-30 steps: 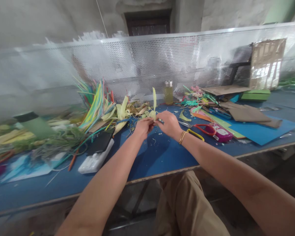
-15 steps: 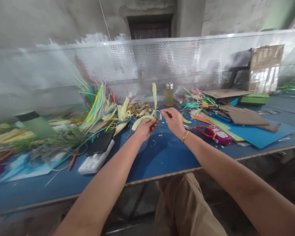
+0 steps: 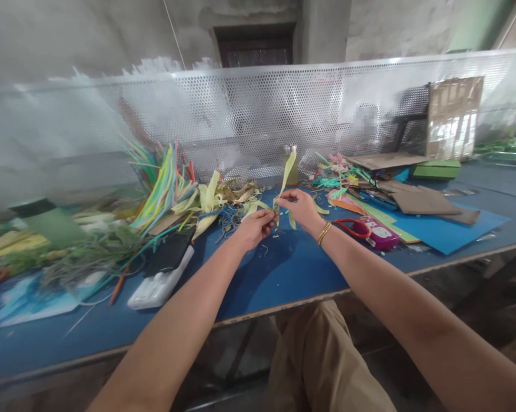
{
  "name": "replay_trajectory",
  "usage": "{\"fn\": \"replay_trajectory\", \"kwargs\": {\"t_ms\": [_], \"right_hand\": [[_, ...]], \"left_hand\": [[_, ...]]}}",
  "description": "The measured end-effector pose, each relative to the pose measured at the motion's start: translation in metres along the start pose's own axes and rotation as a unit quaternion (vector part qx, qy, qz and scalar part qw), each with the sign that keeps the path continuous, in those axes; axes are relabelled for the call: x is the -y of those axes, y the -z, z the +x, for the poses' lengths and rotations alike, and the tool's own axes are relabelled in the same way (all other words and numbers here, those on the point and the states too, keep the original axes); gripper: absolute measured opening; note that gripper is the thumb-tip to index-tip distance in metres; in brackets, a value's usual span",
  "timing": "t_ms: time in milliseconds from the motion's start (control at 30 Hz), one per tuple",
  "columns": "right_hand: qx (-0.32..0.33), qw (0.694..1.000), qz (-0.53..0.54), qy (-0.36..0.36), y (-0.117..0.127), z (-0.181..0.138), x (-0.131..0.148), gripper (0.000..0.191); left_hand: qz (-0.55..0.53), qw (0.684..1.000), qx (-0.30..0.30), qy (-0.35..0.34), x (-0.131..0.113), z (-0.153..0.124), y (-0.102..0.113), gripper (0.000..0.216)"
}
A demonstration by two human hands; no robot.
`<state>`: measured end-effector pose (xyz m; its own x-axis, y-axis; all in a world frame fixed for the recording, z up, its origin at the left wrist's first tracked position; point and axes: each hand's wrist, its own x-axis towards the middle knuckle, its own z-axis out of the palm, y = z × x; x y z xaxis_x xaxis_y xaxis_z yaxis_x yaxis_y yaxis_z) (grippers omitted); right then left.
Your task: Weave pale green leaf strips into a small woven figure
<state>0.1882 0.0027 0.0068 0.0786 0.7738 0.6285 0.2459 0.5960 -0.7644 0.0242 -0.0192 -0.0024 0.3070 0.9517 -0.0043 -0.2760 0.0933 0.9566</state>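
My left hand (image 3: 256, 229) pinches the base of a pale yellow-green strip that looks like corn husk (image 3: 288, 169), over the middle of the blue table. Its upper end stands upright and leans right, while shorter ends hang below the fingers. Close on the right, my right hand (image 3: 299, 207) has thumb and fingers closed on the same strip, just above the left fingertips. The exact join between the fingers is too small to make out. Behind my left hand lies a heap of similar husks (image 3: 208, 197) with blue string (image 3: 228, 219) in it.
Red-handled scissors (image 3: 354, 228) and a purple pouch (image 3: 380, 233) lie right of my right arm. A bottle (image 3: 292, 166) stands behind my hands. Left are a black phone (image 3: 168, 254), a white device (image 3: 154, 290) and bundled coloured strips (image 3: 160, 189). Cardboard (image 3: 427, 203) lies on blue sheets (image 3: 450, 232).
My right hand has come in against my left and now grips the husk strip. The strip's upper end has tipped to the right. The view has shifted slightly right.
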Motion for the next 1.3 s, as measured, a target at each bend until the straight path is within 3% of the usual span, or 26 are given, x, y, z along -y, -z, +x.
{"fn": "replay_trajectory", "kwargs": {"t_ms": [167, 333, 433, 633, 833, 1000, 1300], "right_hand": [[-0.042, 0.997, -0.062, 0.011, 0.001, 0.001, -0.003, 0.022], [-0.039, 0.977, -0.152, 0.143, 0.005, 0.001, 0.003, 0.015], [-0.018, 0.965, -0.188, 0.18, 0.007, -0.003, 0.012, 0.011], [0.067, 0.96, -0.196, 0.188, 0.007, -0.009, 0.021, 0.006], [0.038, 0.972, -0.174, 0.154, 0.003, -0.01, 0.018, 0.007], [0.062, 0.95, -0.254, 0.171, -0.001, -0.018, 0.026, 0.009], [0.08, 0.93, -0.304, 0.192, -0.011, -0.027, 0.031, 0.011]], "left_hand": [[-0.025, 0.999, -0.023, 0.001, -0.002, -0.001, -0.002, 0.006], [-0.028, 0.999, -0.042, 0.001, -0.003, -0.001, -0.002, 0.008], [-0.031, 0.998, -0.056, 0.005, -0.004, -0.001, -0.003, 0.012], [-0.01, 0.996, -0.085, -0.017, -0.003, 0.002, -0.001, 0.012], [0.025, 0.99, -0.112, -0.078, 0.0, 0.005, -0.002, 0.011], [0.019, 0.983, -0.162, -0.08, -0.005, 0.002, -0.004, 0.012], [-0.029, 0.973, -0.195, -0.122, -0.006, 0.001, -0.008, 0.01]]}}
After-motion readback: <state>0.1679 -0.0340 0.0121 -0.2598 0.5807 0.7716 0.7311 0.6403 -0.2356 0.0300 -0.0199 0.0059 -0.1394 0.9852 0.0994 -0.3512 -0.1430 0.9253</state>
